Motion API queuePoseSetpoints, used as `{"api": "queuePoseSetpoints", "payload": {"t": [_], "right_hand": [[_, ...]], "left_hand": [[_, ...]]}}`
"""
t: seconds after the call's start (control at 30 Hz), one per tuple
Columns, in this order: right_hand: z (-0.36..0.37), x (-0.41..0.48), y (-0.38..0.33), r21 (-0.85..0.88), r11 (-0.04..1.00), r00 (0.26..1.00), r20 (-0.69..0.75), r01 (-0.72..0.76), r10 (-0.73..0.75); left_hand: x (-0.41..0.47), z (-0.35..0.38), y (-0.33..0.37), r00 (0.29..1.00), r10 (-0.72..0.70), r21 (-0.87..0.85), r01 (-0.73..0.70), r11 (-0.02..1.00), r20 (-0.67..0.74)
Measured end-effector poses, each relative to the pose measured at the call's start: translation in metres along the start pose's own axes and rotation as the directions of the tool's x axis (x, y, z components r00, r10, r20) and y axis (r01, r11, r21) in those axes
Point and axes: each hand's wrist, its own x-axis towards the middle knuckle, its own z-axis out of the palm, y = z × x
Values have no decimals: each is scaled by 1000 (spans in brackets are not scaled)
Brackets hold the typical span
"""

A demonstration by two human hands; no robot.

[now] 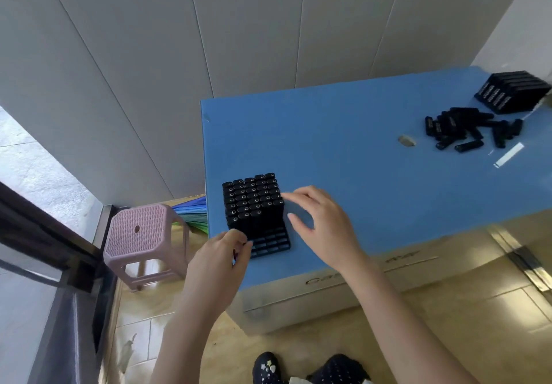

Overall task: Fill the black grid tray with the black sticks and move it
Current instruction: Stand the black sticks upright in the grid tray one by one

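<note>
The tray [270, 244] sits at the near left corner of the blue surface [343, 144], with upright sticks [251, 201] in all but its nearest rows. The left hand [221, 258] curls its fingers on the tray's near left corner. The right hand [322, 225] is spread open just beside the tray's right side. Loose sticks [466, 132] lie far right.

Glossy black sticks [252, 201], plastic stool [140, 234]
</note>
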Motion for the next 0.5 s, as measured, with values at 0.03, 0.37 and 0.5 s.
{"api": "queuePoseSetpoints", "payload": {"t": [0.03,0.37,0.5], "right_hand": [[-10,-5,8,-10,1000,1000,-5,-24,24],[-122,-88,125,-50,953,955,-7,-298,298],[-178,-129,181,-100,921,926,-76,-377,371]], "left_hand": [[2,3,12,999,33,12,-33,999,-10],[14,85,146,967,255,36,-256,966,25],[12,131,212,954,292,40,-295,955,71]]}}
